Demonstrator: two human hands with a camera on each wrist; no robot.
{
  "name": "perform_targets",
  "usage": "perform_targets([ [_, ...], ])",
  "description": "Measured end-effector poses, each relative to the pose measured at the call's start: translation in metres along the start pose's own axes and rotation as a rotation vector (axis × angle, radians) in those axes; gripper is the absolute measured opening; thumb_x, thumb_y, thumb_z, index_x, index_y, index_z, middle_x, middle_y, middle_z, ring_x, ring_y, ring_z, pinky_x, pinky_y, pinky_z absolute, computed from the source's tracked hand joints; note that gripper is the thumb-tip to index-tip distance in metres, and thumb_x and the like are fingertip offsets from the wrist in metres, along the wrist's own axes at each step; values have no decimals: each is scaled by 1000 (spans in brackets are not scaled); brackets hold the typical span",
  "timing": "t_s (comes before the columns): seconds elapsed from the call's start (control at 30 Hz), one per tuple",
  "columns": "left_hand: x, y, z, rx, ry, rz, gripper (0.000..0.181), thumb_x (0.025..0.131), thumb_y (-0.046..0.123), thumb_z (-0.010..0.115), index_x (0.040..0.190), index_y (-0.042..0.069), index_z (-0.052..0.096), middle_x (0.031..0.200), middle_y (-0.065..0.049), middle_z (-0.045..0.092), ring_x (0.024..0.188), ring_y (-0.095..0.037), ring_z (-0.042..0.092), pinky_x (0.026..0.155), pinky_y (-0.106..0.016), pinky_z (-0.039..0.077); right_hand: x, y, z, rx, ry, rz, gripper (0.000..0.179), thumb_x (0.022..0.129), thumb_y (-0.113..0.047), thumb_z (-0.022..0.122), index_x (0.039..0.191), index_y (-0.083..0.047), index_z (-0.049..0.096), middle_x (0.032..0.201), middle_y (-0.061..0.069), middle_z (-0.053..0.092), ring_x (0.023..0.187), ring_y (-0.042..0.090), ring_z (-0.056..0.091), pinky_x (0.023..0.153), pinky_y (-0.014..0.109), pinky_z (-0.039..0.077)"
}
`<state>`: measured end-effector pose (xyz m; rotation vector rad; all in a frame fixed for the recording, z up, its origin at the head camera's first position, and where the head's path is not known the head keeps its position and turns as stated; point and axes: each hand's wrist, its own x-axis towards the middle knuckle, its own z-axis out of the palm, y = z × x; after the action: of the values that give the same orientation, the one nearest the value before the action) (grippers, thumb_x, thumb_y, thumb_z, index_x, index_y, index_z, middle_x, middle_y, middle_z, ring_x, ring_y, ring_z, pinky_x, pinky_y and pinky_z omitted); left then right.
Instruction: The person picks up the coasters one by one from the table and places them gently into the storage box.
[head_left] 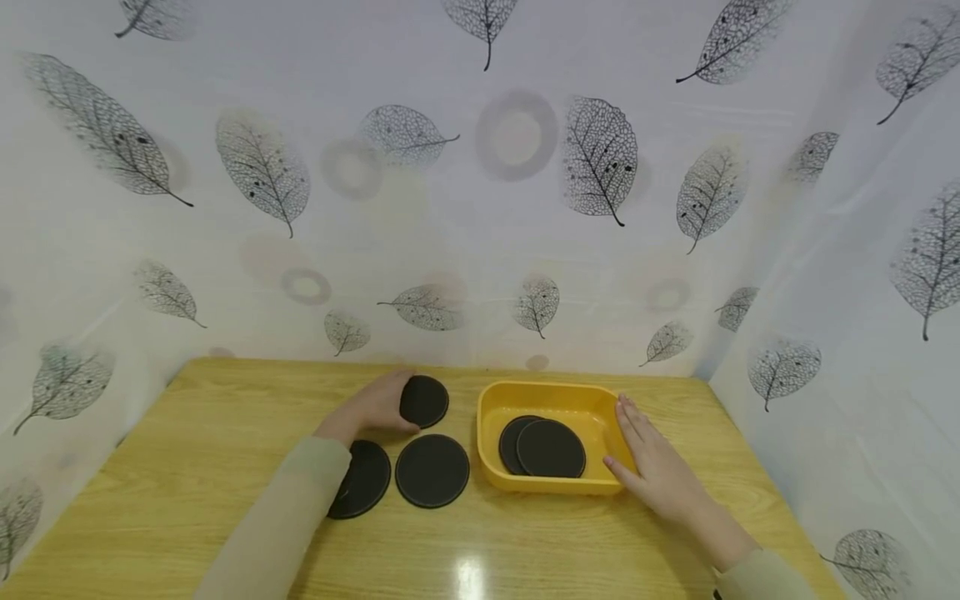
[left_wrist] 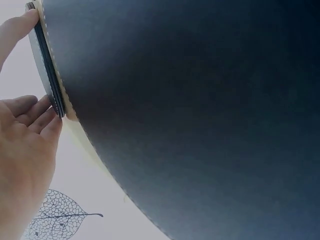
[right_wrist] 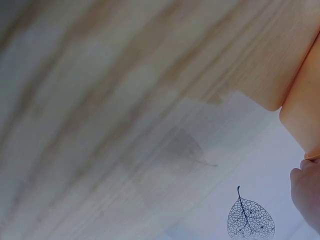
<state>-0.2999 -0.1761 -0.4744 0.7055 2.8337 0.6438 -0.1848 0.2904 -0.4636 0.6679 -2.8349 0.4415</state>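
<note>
My left hand (head_left: 377,407) grips a black round coaster (head_left: 427,402) by its edges at the back of the table. In the left wrist view, thumb and fingers hold the rim of a thin dark layered stack (left_wrist: 46,65). A large black coaster (left_wrist: 200,120) fills most of that view. Two more lie nearby: a middle coaster (head_left: 432,472) and a left coaster (head_left: 365,481), partly hidden by my sleeve. My right hand (head_left: 651,467) rests with straight fingers along the right rim of a yellow plastic basin (head_left: 555,392). Inside it, one coaster (head_left: 551,448) overlaps another (head_left: 510,443).
The wood-grain table (head_left: 225,433) meets a pale curtain (head_left: 465,250) printed with leaves behind it and along both sides. The basin stands right of the loose coasters, a short gap away.
</note>
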Motion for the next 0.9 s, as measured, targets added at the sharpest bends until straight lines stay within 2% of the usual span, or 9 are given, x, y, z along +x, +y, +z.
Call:
perform_targets([
  [0.07, 0, 0, -1, 5, 2, 1, 107, 81, 32, 89, 158, -15, 32, 160, -36, 41, 147, -53, 45, 123, -61, 40, 0, 0, 0, -3, -3, 5, 83, 105, -37, 61, 164, 9, 26, 175, 25, 18, 157, 52, 29, 134, 41, 15],
  [0.17, 0, -1, -1, 6, 15, 4, 108, 79, 33, 89, 158, -15, 33, 160, -36, 42, 147, -53, 45, 122, -62, 41, 1, 1, 1, -11, -9, 11, 83, 105, -38, 61, 164, 10, 26, 175, 26, 19, 157, 51, 29, 129, 58, 28],
  [0.23, -1, -2, -1, -1, 28, 3, 109, 78, 34, 88, 158, -15, 33, 159, -36, 42, 146, -53, 45, 122, -62, 41, 1, 2, 1, -12, -10, 11, 83, 105, -38, 61, 164, 10, 26, 175, 26, 19, 157, 51, 29, 127, 62, 31],
  [0.4, -1, -4, -2, -28, 58, 3, 111, 76, 37, 87, 157, -16, 33, 159, -37, 42, 147, -54, 43, 123, -63, 39, 1, 3, 1, -11, -11, 10, 83, 106, -39, 61, 163, 10, 27, 175, 25, 19, 158, 51, 28, 126, 62, 31],
  [0.53, -2, 0, -8, -43, 105, 29, 111, 75, 35, 88, 157, -16, 33, 158, -37, 42, 146, -54, 44, 123, -63, 40, 1, 2, 2, -6, -11, 7, 82, 106, -39, 60, 163, 10, 27, 175, 24, 18, 158, 50, 28, 132, 52, 24],
  [0.63, 0, 13, -17, -47, 140, 52, 111, 76, 35, 89, 158, -14, 33, 160, -35, 43, 146, -51, 46, 122, -62, 42, 2, 2, 2, -6, -8, 4, 83, 106, -38, 61, 164, 10, 26, 175, 24, 18, 158, 51, 28, 133, 50, 22],
  [0.73, 3, 34, -27, -37, 158, 90, 111, 76, 36, 90, 160, -10, 34, 162, -31, 43, 147, -47, 46, 123, -59, 42, 2, 2, 1, -10, -7, 3, 83, 105, -38, 61, 164, 10, 26, 175, 24, 18, 157, 51, 29, 128, 60, 29],
  [0.83, 6, 59, -34, -27, 148, 144, 111, 76, 36, 90, 161, -8, 33, 163, -28, 42, 149, -44, 46, 124, -56, 42, 2, 2, 0, -19, -7, 7, 84, 105, -38, 62, 164, 9, 26, 175, 24, 18, 157, 51, 29, 123, 66, 33],
  [0.9, 9, 76, -33, -28, 131, 188, 111, 76, 35, 90, 161, -7, 33, 164, -27, 41, 149, -42, 45, 124, -55, 43, 2, 2, 1, -17, -9, 5, 84, 105, -38, 61, 164, 9, 26, 175, 24, 18, 157, 51, 29, 133, 51, 21],
])
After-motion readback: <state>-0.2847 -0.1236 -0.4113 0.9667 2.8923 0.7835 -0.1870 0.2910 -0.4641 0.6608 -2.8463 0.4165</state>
